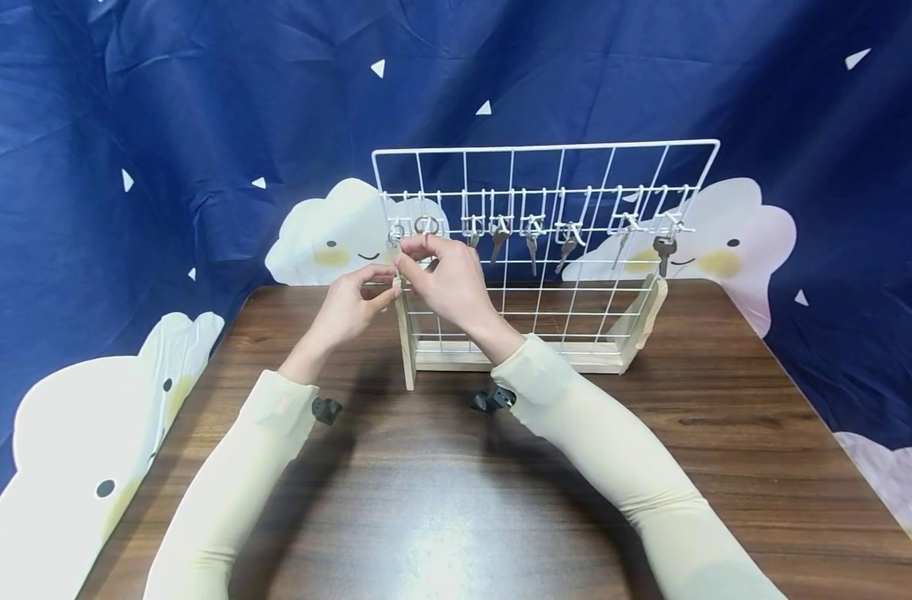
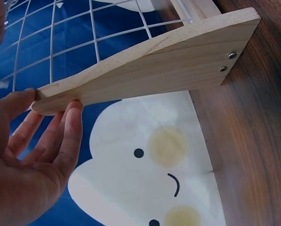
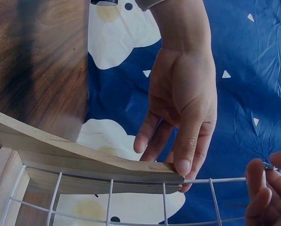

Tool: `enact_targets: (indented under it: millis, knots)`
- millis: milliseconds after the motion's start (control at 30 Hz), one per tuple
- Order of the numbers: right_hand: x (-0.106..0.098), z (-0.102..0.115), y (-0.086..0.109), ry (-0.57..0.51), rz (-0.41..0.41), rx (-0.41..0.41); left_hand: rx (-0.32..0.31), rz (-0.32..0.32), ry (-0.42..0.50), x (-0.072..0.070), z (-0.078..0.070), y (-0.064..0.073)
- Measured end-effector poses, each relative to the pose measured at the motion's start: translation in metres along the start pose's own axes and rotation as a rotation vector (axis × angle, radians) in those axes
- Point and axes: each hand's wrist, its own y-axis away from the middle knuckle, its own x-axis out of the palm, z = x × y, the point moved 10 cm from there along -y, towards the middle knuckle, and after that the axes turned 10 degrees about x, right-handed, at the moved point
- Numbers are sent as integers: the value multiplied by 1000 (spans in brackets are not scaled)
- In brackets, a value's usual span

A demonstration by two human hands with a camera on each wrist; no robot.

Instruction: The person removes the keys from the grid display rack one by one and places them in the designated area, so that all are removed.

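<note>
you pinch a small metal piece, mostly hidden by the fingers, in your right hand, at the left end of the wire rack. your left hand grasps the tip of the rack's left wooden side between thumb and fingers. a ring hangs just above your right hand, and farther right a row of keys hangs. the rack stands on the table, before a blue curtain with white clouds.
</note>
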Motion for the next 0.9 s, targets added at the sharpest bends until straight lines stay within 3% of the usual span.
enact_targets:
  millis: [900]
  knots:
    - [-8, 5, 8, -60, -27, -13, 0, 7, -2, 0, -1, 0]
